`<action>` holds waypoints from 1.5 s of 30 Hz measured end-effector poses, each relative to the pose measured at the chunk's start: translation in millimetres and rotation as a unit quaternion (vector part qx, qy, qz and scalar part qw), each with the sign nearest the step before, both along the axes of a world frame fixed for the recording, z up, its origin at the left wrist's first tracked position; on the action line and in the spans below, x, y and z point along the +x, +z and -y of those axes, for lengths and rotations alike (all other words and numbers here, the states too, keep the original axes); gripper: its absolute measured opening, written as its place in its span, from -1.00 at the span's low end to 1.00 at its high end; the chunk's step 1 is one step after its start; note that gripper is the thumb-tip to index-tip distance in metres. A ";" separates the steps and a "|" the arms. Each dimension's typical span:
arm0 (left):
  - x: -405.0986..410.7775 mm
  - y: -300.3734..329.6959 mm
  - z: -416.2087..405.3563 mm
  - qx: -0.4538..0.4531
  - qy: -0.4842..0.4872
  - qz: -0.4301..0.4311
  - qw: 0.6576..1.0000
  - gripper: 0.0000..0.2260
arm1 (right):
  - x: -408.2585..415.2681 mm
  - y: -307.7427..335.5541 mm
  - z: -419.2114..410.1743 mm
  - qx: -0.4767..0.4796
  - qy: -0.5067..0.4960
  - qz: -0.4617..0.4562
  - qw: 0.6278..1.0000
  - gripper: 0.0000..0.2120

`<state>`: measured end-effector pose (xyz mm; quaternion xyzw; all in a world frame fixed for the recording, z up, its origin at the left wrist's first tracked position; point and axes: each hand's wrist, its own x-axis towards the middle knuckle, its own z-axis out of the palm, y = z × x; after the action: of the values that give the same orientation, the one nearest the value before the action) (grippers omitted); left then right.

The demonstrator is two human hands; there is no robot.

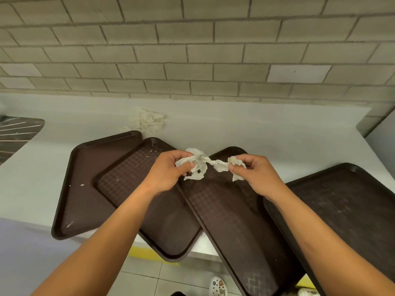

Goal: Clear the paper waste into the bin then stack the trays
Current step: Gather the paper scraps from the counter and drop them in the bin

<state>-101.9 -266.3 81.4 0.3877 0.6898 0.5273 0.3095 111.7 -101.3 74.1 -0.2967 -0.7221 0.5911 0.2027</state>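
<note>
A white shoe [218, 287] with printed marks is seen at the bottom edge on the tiled floor [145, 274], beside a yellow strip [145, 252] under the counter's front. Four brown trays are laid overlapping on the white counter [267, 133], their near corners hung past its edge: the far-right tray [346, 201], the long tray [235, 231] tilted under the right forearm, the patterned middle tray [136, 184] and the left tray [89, 178], flecked with white scraps. Above the two middle trays a crumpled paper napkin [203, 164] is stretched between both hands: one end is pinched by the curled fingers of the left hand [168, 169], the other is gripped by the right hand [254, 174]. Further back, a second wad of crumpled paper [149, 122] is left on the counter near the grey tiled wall [192, 50]. A dark slatted surface [17, 133] is seen at the far left. The bin cannot be made out
</note>
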 end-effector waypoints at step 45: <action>370.6 10.9 -4.5 0.003 0.021 0.009 1.000 -0.90 | 364.9 18.1 -10.7 0.019 -0.014 -0.034 0.999 -0.85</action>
<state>268.7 -261.7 92.3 0.3694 0.6937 0.5389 0.3032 476.5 -90.6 92.1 -0.2821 -0.7220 0.5840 0.2411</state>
